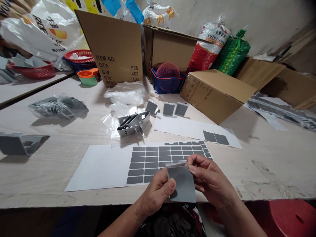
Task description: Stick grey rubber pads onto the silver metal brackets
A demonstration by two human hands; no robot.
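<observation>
A metal stand with a grey pad [182, 186] is held up over the table's front edge. My left hand [158, 191] grips its left side, thumb on the pad's face. My right hand [209, 177] pinches the stand's upper right corner with thumb and index finger. Behind it lies a white sheet [98, 164] with rows of grey rounded stickers [138, 159], partly hidden by my hands. Farther back, a second white sheet [177, 126] bears two larger grey pads [216, 137]. Several bent metal stands [132, 126] lie piled on clear plastic.
Three padded stands [169, 109] sit behind the second sheet. Bagged grey parts [60, 107] and a single stand [14, 144] are at the left. Cardboard boxes [214, 93], a blue basket [168, 82] and plastic bags line the back. A red stool [291, 217] is at the lower right.
</observation>
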